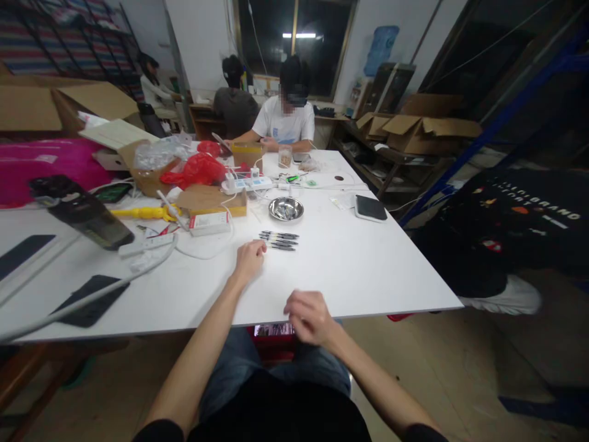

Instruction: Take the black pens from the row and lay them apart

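Several slim black pens [281, 240] lie side by side in a small row on the white table [359, 270]. My left hand [251, 261] rests at their left ends with its fingers curled closed. Its fingertips come right up to the nearest pen, and whether they grip anything is hidden. Over the table's front edge is my right hand [308, 316], its fingers bent inward and closed. I cannot make out anything inside it. Just beyond the pens sits a shiny round metal dish [286, 209] with a few small dark pieces in it.
On the left are a dark bottle [83, 212], a grey cable [138, 279], a white box [209, 223] and red plastic bags [197, 170]. A white power strip [247, 184] lies farther back. A black-topped device [370, 208] is at right. A person [288, 116] sits opposite.
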Motion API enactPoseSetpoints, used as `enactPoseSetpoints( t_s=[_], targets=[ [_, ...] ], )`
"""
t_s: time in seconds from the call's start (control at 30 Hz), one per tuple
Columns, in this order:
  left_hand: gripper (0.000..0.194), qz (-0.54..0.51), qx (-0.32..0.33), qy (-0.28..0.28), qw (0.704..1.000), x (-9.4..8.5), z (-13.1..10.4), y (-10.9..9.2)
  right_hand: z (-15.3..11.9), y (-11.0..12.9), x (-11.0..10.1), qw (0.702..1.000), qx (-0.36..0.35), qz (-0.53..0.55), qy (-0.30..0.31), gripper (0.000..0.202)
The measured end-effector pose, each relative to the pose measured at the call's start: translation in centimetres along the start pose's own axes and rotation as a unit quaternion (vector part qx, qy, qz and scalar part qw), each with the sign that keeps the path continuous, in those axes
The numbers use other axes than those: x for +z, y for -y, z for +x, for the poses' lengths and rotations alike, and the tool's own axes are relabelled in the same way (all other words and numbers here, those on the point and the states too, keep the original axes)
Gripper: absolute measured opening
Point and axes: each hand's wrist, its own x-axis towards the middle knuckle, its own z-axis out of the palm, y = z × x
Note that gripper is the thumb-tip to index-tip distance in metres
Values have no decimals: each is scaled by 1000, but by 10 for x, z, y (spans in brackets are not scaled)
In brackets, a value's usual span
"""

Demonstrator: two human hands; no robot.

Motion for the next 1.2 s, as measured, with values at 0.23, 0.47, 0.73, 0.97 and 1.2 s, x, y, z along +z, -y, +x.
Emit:
enactPoseSetpoints(
  t_s=[0.23, 0.47, 0.73, 0.97, 1.2],
  targets=[
    [25, 55, 115, 35, 991, -3, 2, -8, 86, -133, -3, 981, 177, -23, -81, 26],
    [12, 112, 108, 52, 986, 1, 4, -8, 71, -146, 25, 988, 137, -50, -43, 27],
    [12, 119, 122, 35, 985, 1, 3, -16, 70, -146, 17, 983, 132, -123, -20, 25],
    [27, 94, 116, 5, 989, 2, 3, -25, 68, -146, 23, 978, 188, -88, 4, 32],
    [22, 133, 119, 4, 984, 4, 6, -29, 67, -146, 26, 985, 164, -49, -37, 26]
  ],
)
